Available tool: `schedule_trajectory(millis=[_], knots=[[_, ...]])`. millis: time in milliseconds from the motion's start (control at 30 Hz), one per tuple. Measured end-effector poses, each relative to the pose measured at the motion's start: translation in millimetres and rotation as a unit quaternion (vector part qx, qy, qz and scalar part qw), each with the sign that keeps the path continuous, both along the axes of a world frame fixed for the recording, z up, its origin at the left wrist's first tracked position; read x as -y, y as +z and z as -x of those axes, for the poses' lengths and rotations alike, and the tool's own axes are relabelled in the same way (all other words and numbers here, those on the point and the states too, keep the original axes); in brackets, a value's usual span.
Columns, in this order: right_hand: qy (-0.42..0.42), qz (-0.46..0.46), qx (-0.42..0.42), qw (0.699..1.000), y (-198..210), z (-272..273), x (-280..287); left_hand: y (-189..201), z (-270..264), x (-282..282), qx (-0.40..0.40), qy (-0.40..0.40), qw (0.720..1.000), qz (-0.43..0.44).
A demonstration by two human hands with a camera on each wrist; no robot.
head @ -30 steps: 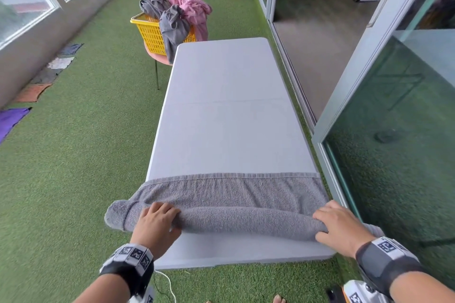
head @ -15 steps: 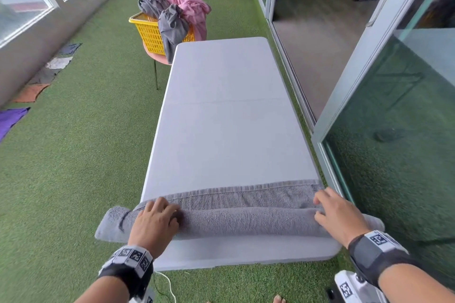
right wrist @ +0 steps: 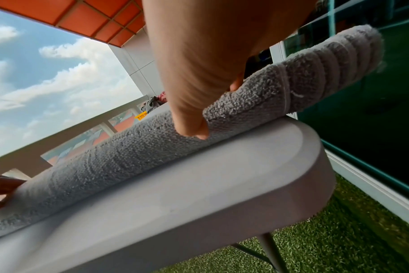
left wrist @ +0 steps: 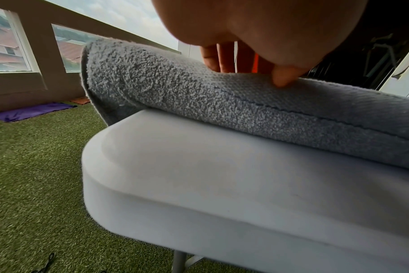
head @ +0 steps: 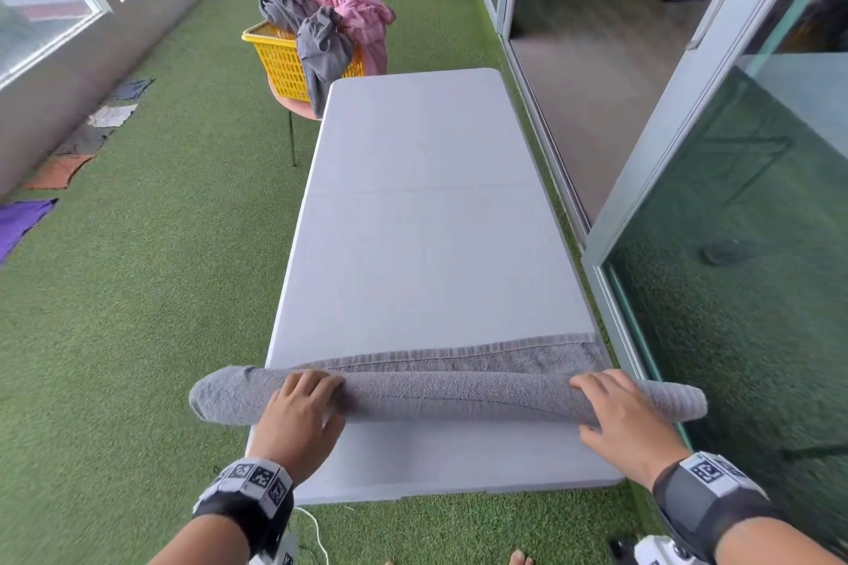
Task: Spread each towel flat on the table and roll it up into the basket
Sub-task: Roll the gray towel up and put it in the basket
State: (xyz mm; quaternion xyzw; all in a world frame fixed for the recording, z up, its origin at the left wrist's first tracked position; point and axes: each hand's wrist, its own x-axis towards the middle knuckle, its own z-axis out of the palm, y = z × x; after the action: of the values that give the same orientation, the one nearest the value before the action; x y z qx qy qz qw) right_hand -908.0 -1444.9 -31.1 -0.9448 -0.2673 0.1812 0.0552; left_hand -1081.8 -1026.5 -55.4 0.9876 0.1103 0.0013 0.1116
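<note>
A grey towel [head: 449,397] lies rolled into a long tube across the near end of the white table [head: 422,243]; a narrow flat strip of it still shows beyond the roll. Both ends of the roll overhang the table's sides. My left hand [head: 303,408] rests on the roll near its left end, fingers laid over the top [left wrist: 222,61] and thumb [left wrist: 284,77] against the near side. My right hand [head: 615,408] lies over the roll near its right end, thumb [right wrist: 194,127] pressed on the cloth [right wrist: 128,153]. A yellow basket [head: 284,60] stands past the table's far left corner.
Grey and pink towels [head: 348,18] are heaped in the basket, which sits on a pink stool. Green artificial turf [head: 137,289] surrounds the table. Glass sliding doors [head: 734,220] run close along the right side. Cloths [head: 23,220] lie along the left wall.
Both hands have rolled the towel farther away from me; the roll is thicker and the flat strip beyond it has shrunk to a narrow band.
</note>
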Motion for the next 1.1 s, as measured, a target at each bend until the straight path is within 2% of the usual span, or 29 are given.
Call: schedule_trajectory(millis=[133, 367, 567, 700, 800, 900, 1000, 1100], knots=[[0.019, 0.03, 0.021, 0.999, 9.5, -9.2, -11.5, -1.1, 1.7, 0.6, -0.048, -0.007, 0.999, -0.017], [-0.015, 0.082, -0.081, 0.993, 24.2, -29.7, -24.7, 1.8, -0.8, 3.4, -0.045, -0.001, 0.998, -0.043], [-0.032, 0.02, 0.039, 0.999, 7.1, -31.7, -24.4, 6.3, -2.8, 8.3, -0.039, 0.016, 0.998, -0.054], [-0.005, -0.031, 0.044, 0.999, -2.7, -23.4, -24.0, 9.5, -9.4, 7.8, -0.035, 0.035, 0.997, -0.055], [0.022, -0.04, 0.047, 0.998, -8.9, -16.5, -22.8, 6.8, -16.8, 3.5, 0.006, 0.046, 0.999, 0.004], [0.048, 0.003, 0.06, 0.997, -10.2, -16.5, -19.1, 6.8, -23.0, -2.4, 0.054, 0.042, 0.997, 0.046], [0.064, 0.101, 0.063, 0.991, -11.8, -18.5, -16.0, 12.5, -22.0, -9.8, 0.035, 0.008, 0.997, 0.071], [0.052, 0.16, 0.067, 0.983, -16.4, -16.1, -20.2, 9.9, -11.2, -28.6, -0.03, -0.038, 0.999, -0.017]])
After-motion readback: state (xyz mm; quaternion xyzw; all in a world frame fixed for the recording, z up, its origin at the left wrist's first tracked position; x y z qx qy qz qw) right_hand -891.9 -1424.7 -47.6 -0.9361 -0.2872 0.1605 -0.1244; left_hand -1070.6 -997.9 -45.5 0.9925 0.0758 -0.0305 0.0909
